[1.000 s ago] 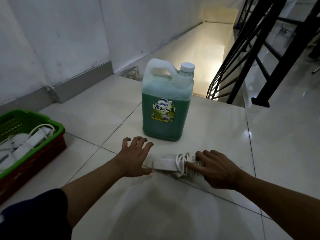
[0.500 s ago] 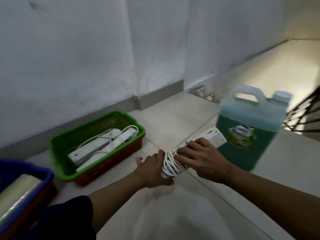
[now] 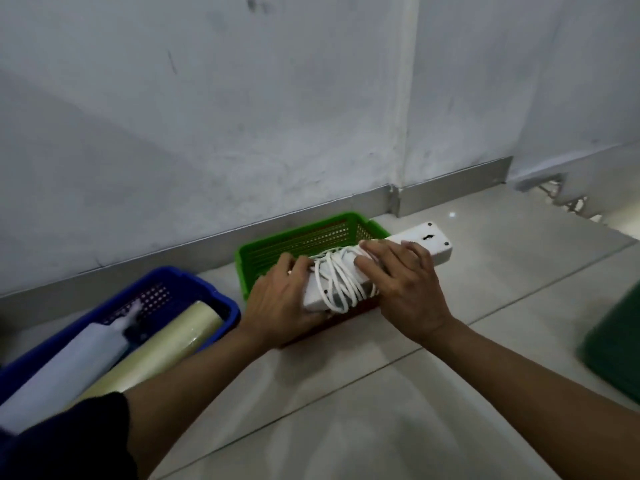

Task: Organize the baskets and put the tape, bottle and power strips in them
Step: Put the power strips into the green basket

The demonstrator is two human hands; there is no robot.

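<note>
Centre of frame: both hands hold a white power strip with its cord wound round the body. Left hand cups the near end, fingers curled against it. Right hand lies over the middle, fingers closed on the strip and coil. The strip sits tilted over the green basket; its far end juts past the basket's right rim. Lower left: blue basket holding a roll of clear tape and a pale roll side by side. Right edge: a blurred green container on the tiled floor. Grey wall fills the top.
</note>
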